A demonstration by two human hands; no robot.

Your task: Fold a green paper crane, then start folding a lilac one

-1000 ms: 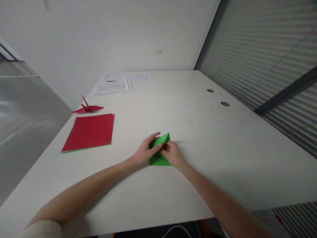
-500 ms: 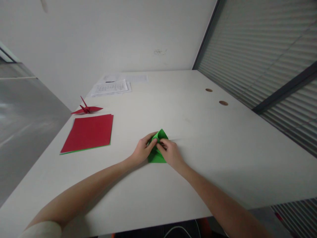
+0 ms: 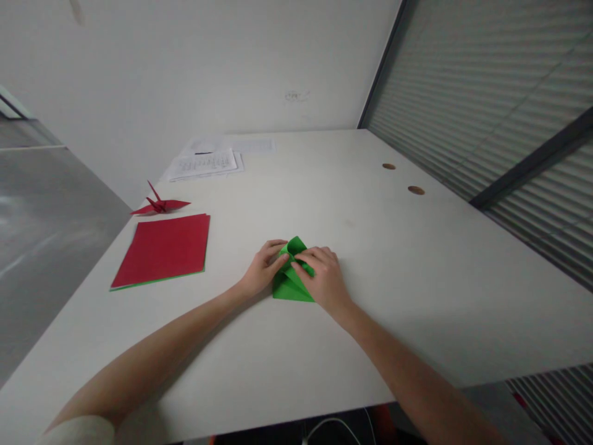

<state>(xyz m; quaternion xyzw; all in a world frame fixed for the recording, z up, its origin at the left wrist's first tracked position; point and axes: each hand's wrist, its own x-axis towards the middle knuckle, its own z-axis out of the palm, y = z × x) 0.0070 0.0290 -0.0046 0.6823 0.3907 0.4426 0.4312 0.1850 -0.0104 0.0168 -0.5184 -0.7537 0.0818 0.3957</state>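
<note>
You are working at a wide white tabletop, which is running back to a pale wall, with grey slatted blinds lining the right side. Loose white sheets are lying toward the far left; a folded red paper crane is standing near the left edge, just beyond a stack of square red and green paper. The near edge is passing under your forearms, a thin white cable showing below it. The surface is stretching ahead of your hands and rightward, where two round holes are sitting toward the blinds. A folded bright green paper is resting between your hands, its near edge straight, its far part curling up around a hollow. Your left hand is clasping its left side, thumb in front, fingers behind; your right hand is pinching a fold near the middle.
</note>
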